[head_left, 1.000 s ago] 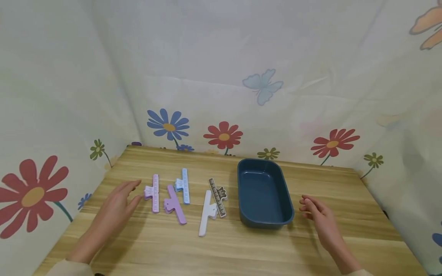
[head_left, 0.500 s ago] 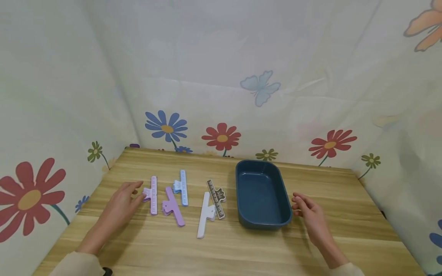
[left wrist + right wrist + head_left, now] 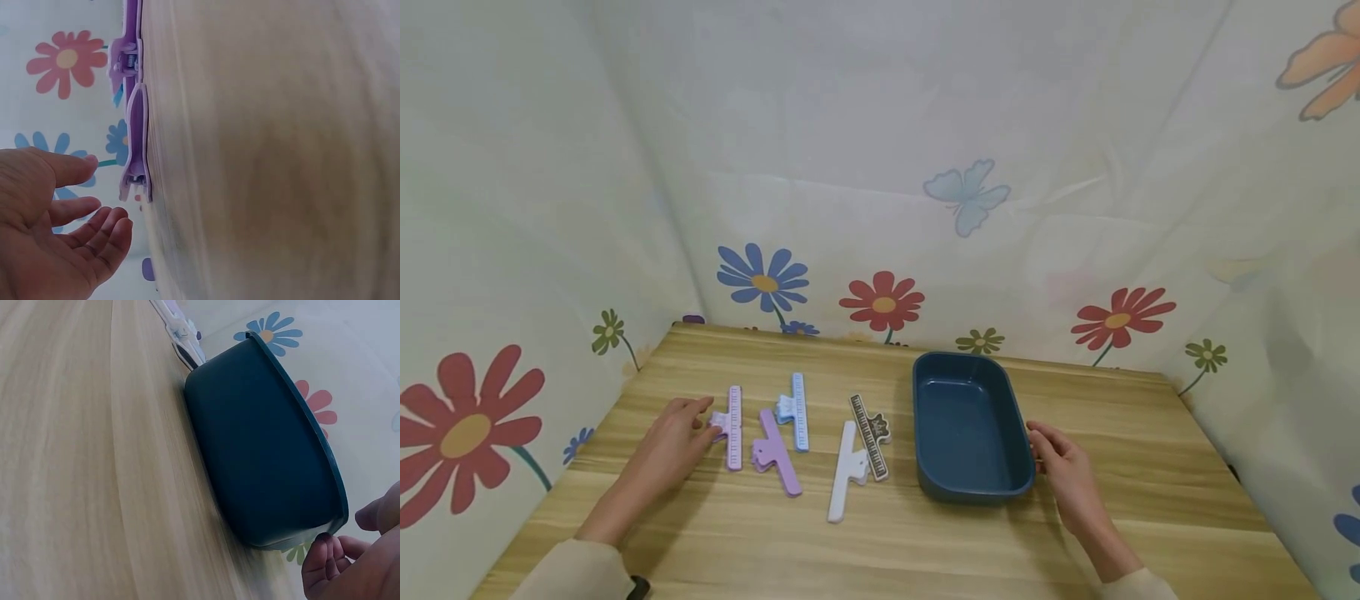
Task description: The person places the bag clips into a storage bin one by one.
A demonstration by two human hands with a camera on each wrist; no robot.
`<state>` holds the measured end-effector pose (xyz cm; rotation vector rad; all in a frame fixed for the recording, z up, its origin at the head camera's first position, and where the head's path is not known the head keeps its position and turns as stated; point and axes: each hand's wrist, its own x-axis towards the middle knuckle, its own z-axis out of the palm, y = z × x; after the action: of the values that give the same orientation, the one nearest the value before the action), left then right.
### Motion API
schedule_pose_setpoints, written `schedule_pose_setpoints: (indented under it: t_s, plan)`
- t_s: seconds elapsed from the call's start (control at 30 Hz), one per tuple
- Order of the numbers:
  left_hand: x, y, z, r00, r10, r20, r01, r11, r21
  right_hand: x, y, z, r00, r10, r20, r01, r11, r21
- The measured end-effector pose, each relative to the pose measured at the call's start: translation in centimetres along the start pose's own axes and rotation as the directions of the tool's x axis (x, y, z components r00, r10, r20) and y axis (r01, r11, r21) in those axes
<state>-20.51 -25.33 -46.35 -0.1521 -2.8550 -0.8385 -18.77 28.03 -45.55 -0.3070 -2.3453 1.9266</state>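
My left hand (image 3: 672,442) is beside the light pink clip (image 3: 735,427) at the far left of the row. In the left wrist view its thumb and fingers are apart and loosely bent, with a gap to the clip. A purple clip (image 3: 778,454) and a light blue clip (image 3: 801,412) lie just to the right. At the right side of the dark blue rectangular bin (image 3: 973,490), my right hand (image 3: 1070,479) has its fingertips at the outer wall under the rim. Its thumb is apart from the rim in the right wrist view.
A white clip (image 3: 842,479) and a black-and-white clip (image 3: 868,435) lie left of the bin, touching or nearly so. Everything stands on a wood-grain table (image 3: 880,558). A flowered cloth (image 3: 820,183) rises at the back and sides.
My right hand has moved left, up to the bin's side. My left hand has come slightly right, closer to the light pink clip. The clips and bin stay in place.
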Motion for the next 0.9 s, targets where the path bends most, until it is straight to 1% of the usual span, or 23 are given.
schedule_pose_setpoints:
  t_s: [0.27, 0.43, 0.67, 0.9]
  plan:
    - [0.4, -0.1, 0.4, 1.0, 0.016, 0.017, -0.016, 1.0, 0.009, 0.0, 0.3, 0.1, 0.999, 0.019, 0.027, -0.018, 1.0, -0.017]
    - [0.7, 0.0, 0.5, 0.999, 0.0, 0.047, -0.001, 1.0, 0.024, 0.1, 0.6, 0.2, 0.999, 0.028, 0.034, -0.027, 0.998, -0.053]
    - [0.9, -0.2, 0.8, 0.998, -0.011, 0.069, 0.008, 0.999, 0.05, 0.0, 0.7, 0.3, 0.999, 0.022, 0.036, -0.019, 0.996, -0.091]
    - [1.4, -0.3, 0.9, 0.992, -0.051, 0.115, 0.042, 0.996, 0.072, 0.0, 0.8, 0.3, 0.998, 0.028, 0.048, -0.023, 0.994, -0.11]
